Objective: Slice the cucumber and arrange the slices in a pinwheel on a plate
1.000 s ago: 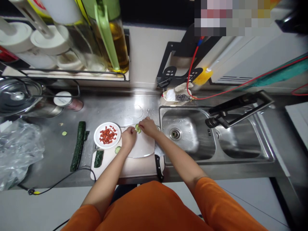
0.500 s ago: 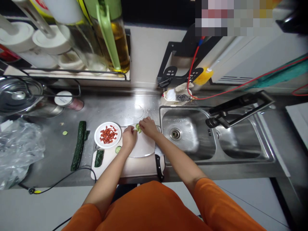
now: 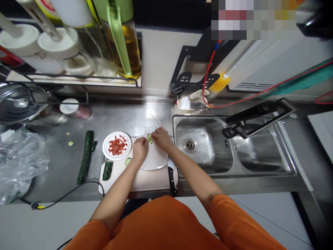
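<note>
Thin green cucumber slices [image 3: 150, 139] lie in a small cluster near the far edge of a large white plate [image 3: 155, 160]. My left hand [image 3: 139, 151] is closed in a pinch at their left side. From the right, my right hand [image 3: 161, 139] bends its fingers closed on the slices, its fingertips partly hidden. The plate rests on a pale cutting board [image 3: 148, 182]. On the board's left part are a cut cucumber chunk [image 3: 107, 171] and a cucumber piece [image 3: 128, 161] beside my left wrist. A black-handled knife [image 3: 172, 180] lies at the board's right end.
A white dish [image 3: 105, 150] of red berries stands left of the plate. Farther left lie a long cucumber [image 3: 85, 158] and a plastic bag [image 3: 23, 163]. The double sink [image 3: 205, 146] is to the right. A bottle rack [image 3: 75, 80] hangs above the counter's left side.
My left fingertips have shifted slightly at the cucumber slices; the pale green bit seen between them is now hard to see. My right hand stays almost in place.
</note>
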{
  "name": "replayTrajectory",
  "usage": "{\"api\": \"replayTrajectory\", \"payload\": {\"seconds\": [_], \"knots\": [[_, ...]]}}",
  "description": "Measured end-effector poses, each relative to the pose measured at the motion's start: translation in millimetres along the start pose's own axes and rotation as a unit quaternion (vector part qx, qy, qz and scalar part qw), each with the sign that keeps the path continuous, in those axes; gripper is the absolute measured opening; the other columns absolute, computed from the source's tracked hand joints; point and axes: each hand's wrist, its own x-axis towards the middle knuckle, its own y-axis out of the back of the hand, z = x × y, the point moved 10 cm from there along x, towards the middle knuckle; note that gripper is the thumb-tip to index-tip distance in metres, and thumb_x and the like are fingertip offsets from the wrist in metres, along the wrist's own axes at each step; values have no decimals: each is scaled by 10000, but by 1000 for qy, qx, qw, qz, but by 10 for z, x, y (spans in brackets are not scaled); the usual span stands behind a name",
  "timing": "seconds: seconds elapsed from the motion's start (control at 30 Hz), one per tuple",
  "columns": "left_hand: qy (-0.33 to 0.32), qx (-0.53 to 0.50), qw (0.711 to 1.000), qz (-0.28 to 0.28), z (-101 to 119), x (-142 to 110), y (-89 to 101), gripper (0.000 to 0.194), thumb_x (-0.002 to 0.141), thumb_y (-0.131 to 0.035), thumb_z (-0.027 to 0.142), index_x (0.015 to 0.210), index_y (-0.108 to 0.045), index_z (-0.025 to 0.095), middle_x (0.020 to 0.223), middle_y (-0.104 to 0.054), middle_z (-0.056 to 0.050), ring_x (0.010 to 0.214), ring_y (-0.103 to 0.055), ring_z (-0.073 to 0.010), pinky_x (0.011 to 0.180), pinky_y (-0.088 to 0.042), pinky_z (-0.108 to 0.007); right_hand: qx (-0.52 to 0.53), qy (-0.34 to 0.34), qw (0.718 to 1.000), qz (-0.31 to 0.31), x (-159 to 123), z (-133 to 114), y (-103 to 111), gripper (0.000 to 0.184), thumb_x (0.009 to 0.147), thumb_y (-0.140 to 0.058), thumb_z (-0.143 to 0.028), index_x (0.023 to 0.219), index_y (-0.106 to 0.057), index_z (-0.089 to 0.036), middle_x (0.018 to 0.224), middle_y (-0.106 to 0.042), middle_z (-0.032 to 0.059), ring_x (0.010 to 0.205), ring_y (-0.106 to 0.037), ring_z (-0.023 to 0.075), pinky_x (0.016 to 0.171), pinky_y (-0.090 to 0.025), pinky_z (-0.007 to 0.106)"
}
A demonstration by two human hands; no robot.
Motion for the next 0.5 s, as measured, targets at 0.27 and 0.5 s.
{"api": "replayTrajectory", "payload": {"seconds": [0.27, 0.5], "knots": [[1, -3, 1000, -1, 2, -15, 11, 171, 795, -466, 199, 816, -635, 190, 812, -655, -55, 808, -567, -194, 762, -404, -292, 16, -4, 1000, 0, -26, 8, 1, 243, 934, -402, -272, 925, -637, -213, 968, -574, 83, 1014, -361, 232, 704, -280, 309], [-7, -14, 1000, 13, 6, -37, 51, 168, 805, -468, 213, 805, -635, 188, 796, -655, -51, 790, -566, -187, 758, -404, -289, 25, -8, 1000, 8, -62, 30, 38, 220, 922, -421, -265, 922, -633, -208, 962, -579, 76, 1013, -367, 228, 701, -278, 305]]}}
